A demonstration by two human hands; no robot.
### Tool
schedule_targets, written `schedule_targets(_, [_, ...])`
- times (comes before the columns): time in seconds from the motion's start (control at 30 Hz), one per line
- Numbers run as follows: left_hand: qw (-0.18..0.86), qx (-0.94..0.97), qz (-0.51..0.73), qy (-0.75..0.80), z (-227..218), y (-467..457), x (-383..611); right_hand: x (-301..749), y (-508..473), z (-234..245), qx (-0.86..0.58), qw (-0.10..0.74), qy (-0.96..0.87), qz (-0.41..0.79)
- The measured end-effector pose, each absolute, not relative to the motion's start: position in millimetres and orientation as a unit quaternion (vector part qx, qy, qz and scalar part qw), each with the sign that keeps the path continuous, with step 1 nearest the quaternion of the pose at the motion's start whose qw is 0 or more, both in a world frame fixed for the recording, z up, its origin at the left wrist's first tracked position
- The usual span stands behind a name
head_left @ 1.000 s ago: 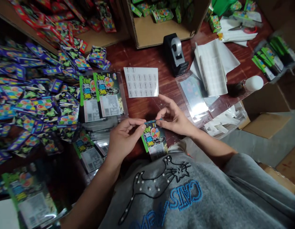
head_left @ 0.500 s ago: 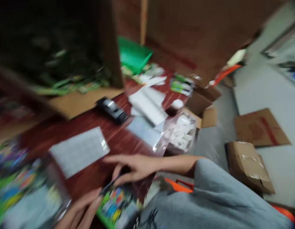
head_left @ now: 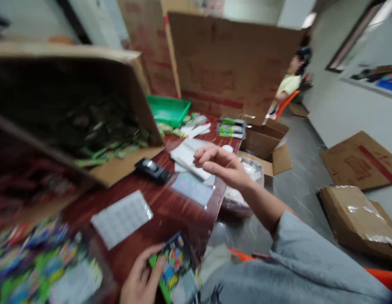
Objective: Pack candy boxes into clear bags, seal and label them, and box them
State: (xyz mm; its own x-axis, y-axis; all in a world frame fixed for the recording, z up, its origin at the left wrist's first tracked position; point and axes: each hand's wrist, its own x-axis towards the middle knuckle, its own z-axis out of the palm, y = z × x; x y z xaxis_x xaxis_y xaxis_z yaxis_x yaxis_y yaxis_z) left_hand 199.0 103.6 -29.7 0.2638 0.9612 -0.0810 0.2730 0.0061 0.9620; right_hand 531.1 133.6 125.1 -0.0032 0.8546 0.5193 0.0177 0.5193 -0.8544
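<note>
My left hand (head_left: pixel 141 279) grips a small colourful candy packet (head_left: pixel 172 264) with a green edge, low at the table's near edge. My right hand (head_left: pixel 221 166) is raised above the dark red table (head_left: pixel 170 213), fingers loosely curled and nothing visible in them. It hovers over a stack of white sheets (head_left: pixel 187 155) and a clear plastic sleeve (head_left: pixel 193 188). A white sticker sheet (head_left: pixel 121 218) lies on the table between the two hands. A black tape dispenser (head_left: pixel 153 169) sits just behind it.
A large open cardboard box (head_left: pixel 72 105) of green packets lies at the left. Blue and green packets (head_left: pixel 34 257) pile at the lower left. A green tray (head_left: pixel 167 109), upright cardboard (head_left: pixel 227 63), floor boxes (head_left: pixel 357 219) and a seated person (head_left: pixel 289 84) are farther off.
The view has swung up and to the right. My right hand has let go of the packet and lifted over the white sheets; my left hand keeps the packet.
</note>
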Motion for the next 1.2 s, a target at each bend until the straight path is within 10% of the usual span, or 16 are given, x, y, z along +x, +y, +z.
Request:
schedule_targets(0.33, [0.542, 0.521, 0.411, 0.515, -27, 61, 223, 454, 144, 18, -0.321, 0.183, -0.652, 0.662])
schedule_targets(0.7, [0.519, 0.509, 0.444, 0.524, -34, 41, 221, 434, 141, 2, -0.363, 0.159, -0.748, 0.533])
schedule_targets(1.0, [0.471, 0.442, 0.513, 0.566, -47, 21, 194, 405, 143, -18, -0.239, 0.248, -0.925, 0.162])
schedule_targets(1.2, [0.449, 0.361, 0.585, 0.571, -50, -11, 162, 343, 143, 3, -0.139, 0.113, -0.927, 0.329])
